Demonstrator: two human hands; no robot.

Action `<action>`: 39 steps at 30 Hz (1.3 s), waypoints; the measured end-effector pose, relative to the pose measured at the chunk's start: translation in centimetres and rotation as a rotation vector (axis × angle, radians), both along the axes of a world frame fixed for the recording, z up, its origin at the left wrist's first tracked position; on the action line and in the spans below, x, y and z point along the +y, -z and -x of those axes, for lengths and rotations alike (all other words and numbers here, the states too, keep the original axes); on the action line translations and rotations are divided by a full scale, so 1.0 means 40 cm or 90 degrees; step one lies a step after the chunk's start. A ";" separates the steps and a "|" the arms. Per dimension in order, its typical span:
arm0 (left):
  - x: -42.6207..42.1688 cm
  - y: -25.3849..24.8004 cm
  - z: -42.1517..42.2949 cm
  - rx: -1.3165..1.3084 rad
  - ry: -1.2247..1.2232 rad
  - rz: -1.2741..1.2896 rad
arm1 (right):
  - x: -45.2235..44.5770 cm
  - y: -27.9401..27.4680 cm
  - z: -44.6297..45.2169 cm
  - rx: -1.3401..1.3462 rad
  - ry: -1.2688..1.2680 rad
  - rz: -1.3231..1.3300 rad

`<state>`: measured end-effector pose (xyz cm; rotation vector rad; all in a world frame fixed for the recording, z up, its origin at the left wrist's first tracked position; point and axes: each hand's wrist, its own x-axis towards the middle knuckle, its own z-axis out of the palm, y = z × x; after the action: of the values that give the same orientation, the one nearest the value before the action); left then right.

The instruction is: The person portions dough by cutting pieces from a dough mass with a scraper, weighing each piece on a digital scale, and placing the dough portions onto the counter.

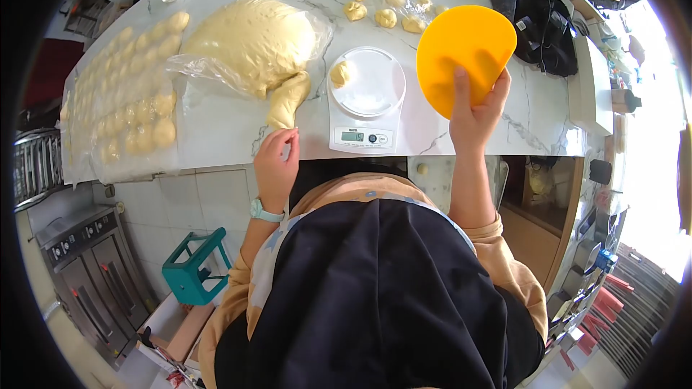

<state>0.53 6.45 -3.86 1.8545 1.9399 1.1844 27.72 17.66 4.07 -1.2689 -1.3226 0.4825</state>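
Note:
My right hand (479,112) grips a yellow round-edged dough scraper (461,39), raised over the table right of the scale. My left hand (276,162) is closed at the table's front edge, its fingertips on the end of a strip of dough (290,101). That strip runs out from a large mound of dough (249,39), partly wrapped in clear plastic. Between my hands stands a white digital kitchen scale (364,138). One small dough piece (341,74) lies at the left of its round platform.
Rows of dough balls (155,108) lie under plastic film at the left of the marble-patterned table (432,145). Several loose dough pieces (355,11) lie at the back. A black bag (537,29) sits at the right, and a green stool (194,266) stands on the floor.

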 end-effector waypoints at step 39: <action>1.191 0.053 -0.055 -0.215 0.136 0.346 | -0.115 0.070 -0.295 0.313 0.311 0.043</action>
<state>2.74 54.08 -5.98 1.4270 1.6179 0.7448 39.51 13.06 1.27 -1.3642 -0.5650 0.4524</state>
